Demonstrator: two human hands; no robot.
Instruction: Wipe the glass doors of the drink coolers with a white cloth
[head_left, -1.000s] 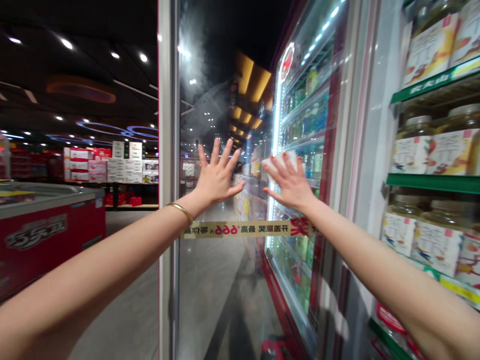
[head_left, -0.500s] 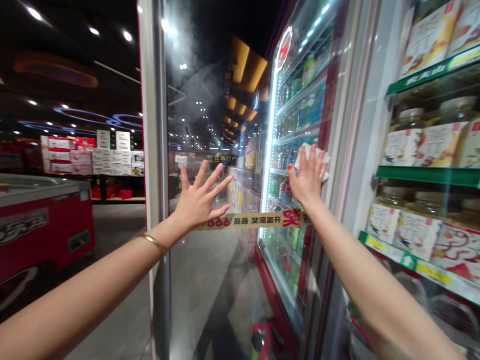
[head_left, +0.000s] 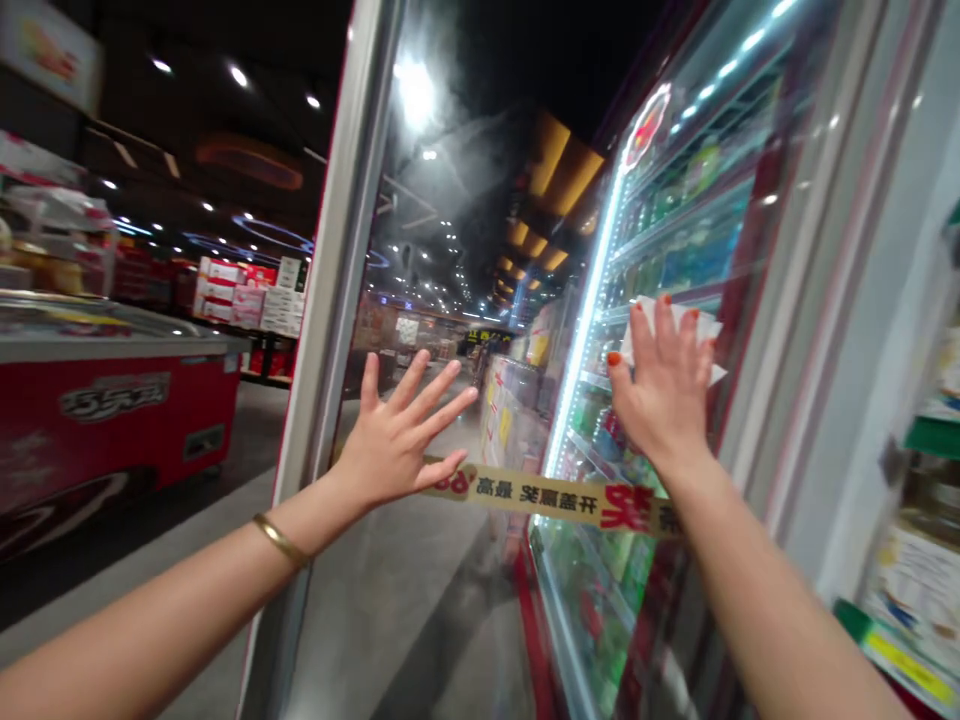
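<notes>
My right hand presses a white cloth flat against the glass door of a lit drinks cooler, with the fingers spread over it. My left hand is open, fingers spread, at the glass further left and holding nothing. A gold bangle circles my left wrist. A yellow printed promotional strip runs across the glass between and just below my hands. Bottles stand on lit shelves behind the glass, blurred by glare.
A silver door frame stands left of my left hand. Left of it are a red chest freezer and stacked cartons. Packaged jars on green-edged shelves show at the right edge.
The view has swung left and tilted. My hands have moved apart, with my right hand and the white cloth sliding rightward along the glass.
</notes>
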